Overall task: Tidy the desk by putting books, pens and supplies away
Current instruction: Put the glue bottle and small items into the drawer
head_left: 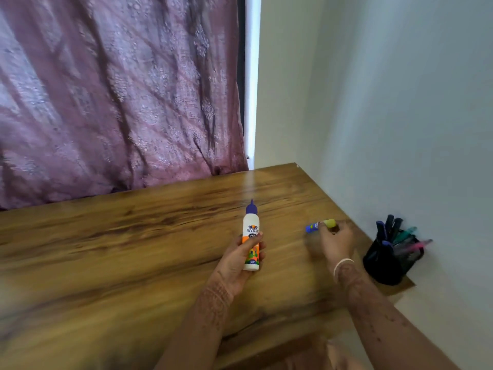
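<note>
Head view: the letters "FEVICO" are read in blue on the white glue bottle (250, 236), which is grasped around its orange lower label by the fingers of the left hand (238, 263), purple nozzle pointing far. To its right, a small blue and yellow-green stick (312, 227) is covered by the curled fingers of the right hand (334, 243), low over the worktop (133, 249); through blur, a closed grasp cannot be told. A black pen holder (384, 265) stands by the right wall.

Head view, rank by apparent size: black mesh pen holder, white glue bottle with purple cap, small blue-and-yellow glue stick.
1. Black mesh pen holder: bulkiest.
2. White glue bottle with purple cap: longer but slimmer.
3. Blue-and-yellow glue stick: smallest, partly hidden by the right hand.
</note>
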A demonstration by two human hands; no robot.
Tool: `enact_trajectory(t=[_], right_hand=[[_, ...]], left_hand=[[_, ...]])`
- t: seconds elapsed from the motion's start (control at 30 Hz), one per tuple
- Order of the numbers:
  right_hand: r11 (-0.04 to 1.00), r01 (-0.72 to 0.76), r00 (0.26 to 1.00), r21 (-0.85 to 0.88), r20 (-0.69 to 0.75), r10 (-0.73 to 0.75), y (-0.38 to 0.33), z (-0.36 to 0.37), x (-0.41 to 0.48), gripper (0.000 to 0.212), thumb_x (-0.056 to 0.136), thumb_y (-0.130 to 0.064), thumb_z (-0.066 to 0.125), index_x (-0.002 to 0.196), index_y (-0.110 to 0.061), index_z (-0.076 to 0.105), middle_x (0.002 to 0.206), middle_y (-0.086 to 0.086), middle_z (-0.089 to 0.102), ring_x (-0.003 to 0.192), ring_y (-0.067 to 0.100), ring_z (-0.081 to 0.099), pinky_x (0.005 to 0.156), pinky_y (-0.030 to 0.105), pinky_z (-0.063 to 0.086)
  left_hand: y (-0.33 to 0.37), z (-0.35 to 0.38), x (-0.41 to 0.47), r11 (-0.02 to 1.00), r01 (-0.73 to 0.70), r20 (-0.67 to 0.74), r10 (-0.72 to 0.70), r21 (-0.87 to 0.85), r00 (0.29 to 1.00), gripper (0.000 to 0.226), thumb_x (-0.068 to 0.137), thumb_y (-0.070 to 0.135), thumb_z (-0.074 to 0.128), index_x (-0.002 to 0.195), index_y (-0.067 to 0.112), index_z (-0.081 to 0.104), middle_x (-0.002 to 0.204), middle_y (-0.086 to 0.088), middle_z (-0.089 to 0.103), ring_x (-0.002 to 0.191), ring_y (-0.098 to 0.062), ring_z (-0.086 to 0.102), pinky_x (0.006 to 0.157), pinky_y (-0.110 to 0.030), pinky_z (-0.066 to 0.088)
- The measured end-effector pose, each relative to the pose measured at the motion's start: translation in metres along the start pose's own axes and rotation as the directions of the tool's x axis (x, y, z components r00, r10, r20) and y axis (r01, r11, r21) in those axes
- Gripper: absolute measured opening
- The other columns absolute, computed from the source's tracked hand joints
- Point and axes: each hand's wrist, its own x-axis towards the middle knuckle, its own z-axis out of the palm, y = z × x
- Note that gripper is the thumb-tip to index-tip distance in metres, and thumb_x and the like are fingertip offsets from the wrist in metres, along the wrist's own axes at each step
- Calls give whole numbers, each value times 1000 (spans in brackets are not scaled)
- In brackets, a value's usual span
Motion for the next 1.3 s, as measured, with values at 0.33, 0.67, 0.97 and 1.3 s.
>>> enact_trajectory(t=[0.33, 0.67, 0.97, 1.3], right_hand=[[883, -171, 964, 437, 261, 58, -16, -24, -173, 11, 91, -23, 64, 83, -15, 62, 82, 7, 64, 68, 13, 59, 72, 32, 52], [873, -321, 755, 366, 656, 2, -9, -5, -386, 42, 86, -24, 71, 115, 1, 55, 104, 19, 69, 88, 27, 70, 80, 41, 57], [939, -310, 411, 146, 912, -6, -13, 33, -545, 29, 91, -12, 64, 108, -5, 43, 95, 19, 65, 55, 11, 69, 49, 20, 54], [969, 243, 439, -42, 896, -71, 10, 77, -619, 16, 86, -16, 70, 98, -15, 59, 97, 8, 67, 84, 24, 69, 64, 27, 57]], left_hand=[[-28, -51, -170, 990, -115, -99, 122, 77, 988, 28, 82, 22, 73, 107, 14, 62, 74, 2, 67, 56, -9, 56, 46, -21, 44], [-58, -165, -330, 976, -212, -340, 213, 40, 916, 30, 86, 29, 70, 105, 9, 57, 75, -6, 63, 57, -16, 57, 54, -26, 47], [-74, -296, -425, 988, -153, -621, 137, 29, 772, 41, 84, 19, 71, 117, 0, 56, 74, -8, 59, 59, -16, 56, 55, -27, 49], [-73, -396, -456, 980, 76, -572, 43, 183, 819, 35, 85, 19, 71, 116, 9, 57, 86, -5, 66, 72, -14, 63, 57, -27, 52]])
